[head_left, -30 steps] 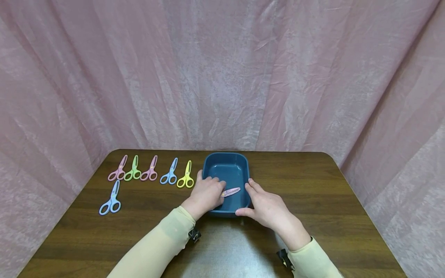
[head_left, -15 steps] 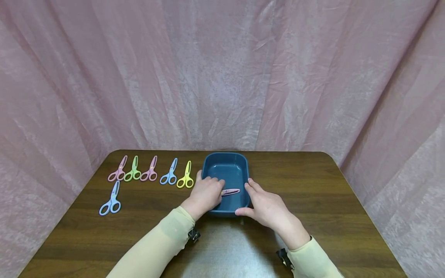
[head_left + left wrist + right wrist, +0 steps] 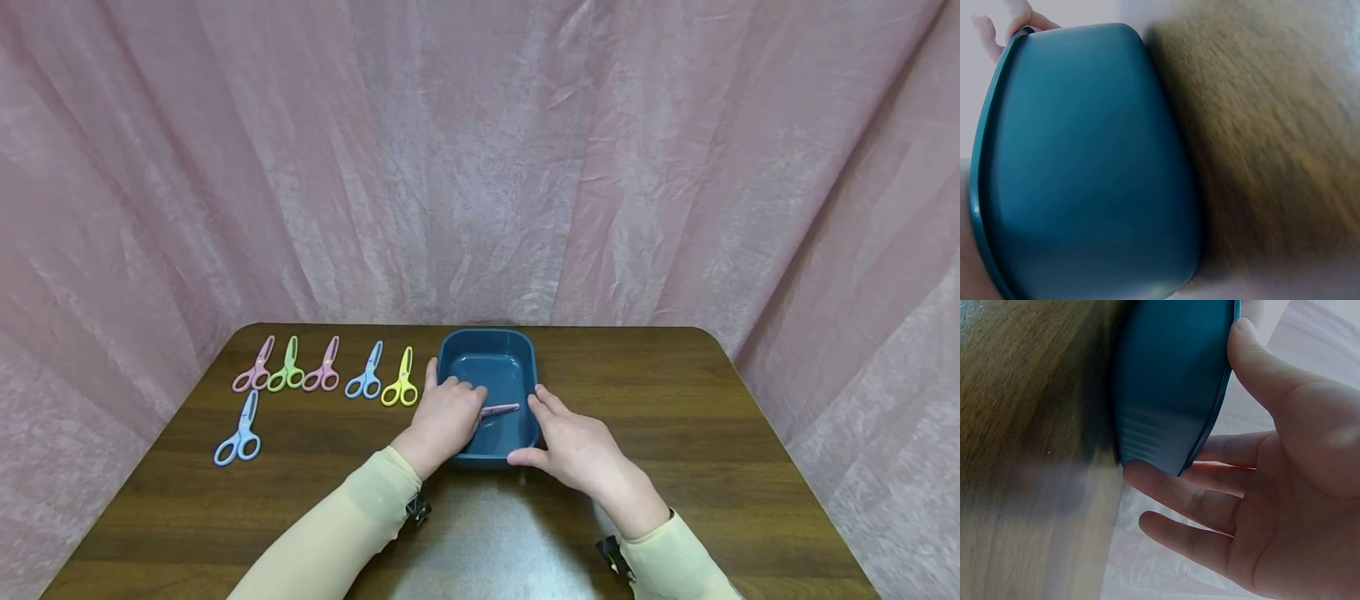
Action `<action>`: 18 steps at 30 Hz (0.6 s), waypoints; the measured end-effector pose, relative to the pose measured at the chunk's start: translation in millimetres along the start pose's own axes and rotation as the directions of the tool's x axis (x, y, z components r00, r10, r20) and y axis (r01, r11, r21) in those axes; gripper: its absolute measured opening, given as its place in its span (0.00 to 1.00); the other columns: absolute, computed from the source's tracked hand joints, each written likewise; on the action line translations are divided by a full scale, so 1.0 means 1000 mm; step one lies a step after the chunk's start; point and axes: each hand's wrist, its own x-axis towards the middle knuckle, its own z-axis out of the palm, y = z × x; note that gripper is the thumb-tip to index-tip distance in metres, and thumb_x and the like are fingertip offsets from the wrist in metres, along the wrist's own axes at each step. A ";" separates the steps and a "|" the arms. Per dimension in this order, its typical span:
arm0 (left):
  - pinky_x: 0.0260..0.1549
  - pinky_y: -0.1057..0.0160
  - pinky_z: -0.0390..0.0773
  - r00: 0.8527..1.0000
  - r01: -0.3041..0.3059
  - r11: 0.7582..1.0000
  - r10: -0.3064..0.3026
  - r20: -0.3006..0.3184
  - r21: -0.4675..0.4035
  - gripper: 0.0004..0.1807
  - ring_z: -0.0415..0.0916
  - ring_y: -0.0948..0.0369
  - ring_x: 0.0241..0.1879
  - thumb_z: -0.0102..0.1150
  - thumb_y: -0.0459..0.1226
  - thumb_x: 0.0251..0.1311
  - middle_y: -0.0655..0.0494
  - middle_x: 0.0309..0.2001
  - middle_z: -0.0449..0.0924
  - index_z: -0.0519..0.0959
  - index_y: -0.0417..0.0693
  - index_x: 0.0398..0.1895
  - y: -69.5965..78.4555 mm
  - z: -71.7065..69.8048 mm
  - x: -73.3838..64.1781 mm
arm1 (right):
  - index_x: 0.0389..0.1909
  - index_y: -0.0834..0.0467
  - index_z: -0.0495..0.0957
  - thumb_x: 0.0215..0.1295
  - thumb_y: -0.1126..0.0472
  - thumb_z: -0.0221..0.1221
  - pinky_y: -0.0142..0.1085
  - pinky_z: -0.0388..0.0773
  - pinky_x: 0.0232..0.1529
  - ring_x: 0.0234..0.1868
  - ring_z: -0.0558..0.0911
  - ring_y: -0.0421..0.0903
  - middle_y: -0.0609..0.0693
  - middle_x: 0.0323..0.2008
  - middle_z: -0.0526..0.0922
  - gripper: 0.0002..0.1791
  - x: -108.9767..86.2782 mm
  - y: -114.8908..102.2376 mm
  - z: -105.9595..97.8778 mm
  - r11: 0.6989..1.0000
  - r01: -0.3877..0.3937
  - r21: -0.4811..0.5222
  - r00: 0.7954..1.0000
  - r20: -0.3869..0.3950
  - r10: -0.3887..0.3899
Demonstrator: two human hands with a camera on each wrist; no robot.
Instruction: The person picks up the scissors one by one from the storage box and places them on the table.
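Note:
A blue rectangular plastic bin stands on the table. My left hand reaches over its left wall and holds a pair of pink scissors low inside; the handles are hidden by the fingers, and only the narrow blades show, pointing right. The bin's outer wall fills much of the left wrist view. At the bin's near right corner rests my right hand, its thumb on the near rim and its nearly straight fingers along the right side.
Left of the bin, yellow scissors, blue scissors, pink scissors, green scissors and another pink pair lie in a row. Larger blue scissors lie nearer. Pink curtains hang behind the wooden table.
In my left hand, the pink scissors have turned, so their blades now look edge-on and lie more level, with the tip slightly higher. My right hand and the bin stay in place.

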 end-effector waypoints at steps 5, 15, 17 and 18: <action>0.75 0.23 0.56 0.999 -0.017 1.000 0.017 -0.035 -0.011 0.09 0.85 0.52 0.39 0.74 0.46 0.73 0.53 0.33 0.89 0.89 0.50 0.40 -0.001 -0.001 -0.001 | 0.81 0.64 0.70 0.68 0.31 0.71 0.56 0.86 0.55 0.74 0.78 0.61 0.62 0.83 0.66 0.53 0.000 0.000 0.000 1.000 -0.001 0.003 1.000 0.000 0.001; 0.72 0.26 0.64 0.987 -0.037 0.998 0.029 -0.157 -0.045 0.11 0.85 0.52 0.34 0.74 0.43 0.74 0.54 0.28 0.86 0.86 0.49 0.34 -0.002 0.000 -0.003 | 0.79 0.65 0.72 0.66 0.30 0.72 0.56 0.87 0.53 0.72 0.80 0.62 0.63 0.82 0.68 0.54 -0.001 0.000 0.000 1.000 0.017 -0.016 1.000 -0.017 -0.017; 0.72 0.27 0.66 0.984 -0.041 0.998 0.032 -0.174 -0.049 0.11 0.85 0.53 0.33 0.73 0.42 0.74 0.55 0.28 0.85 0.85 0.49 0.34 -0.002 -0.002 -0.004 | 0.79 0.65 0.72 0.66 0.30 0.72 0.56 0.87 0.53 0.72 0.80 0.62 0.63 0.82 0.68 0.54 -0.001 0.000 -0.001 1.000 0.016 -0.020 1.000 -0.016 -0.016; 0.71 0.28 0.67 0.983 -0.045 0.998 0.035 -0.182 -0.049 0.11 0.85 0.53 0.33 0.73 0.42 0.74 0.55 0.28 0.85 0.85 0.49 0.34 -0.002 -0.002 -0.004 | 0.79 0.65 0.72 0.66 0.30 0.72 0.56 0.87 0.53 0.72 0.80 0.62 0.63 0.82 0.68 0.54 -0.001 0.000 -0.001 1.000 0.015 -0.022 1.000 -0.016 -0.015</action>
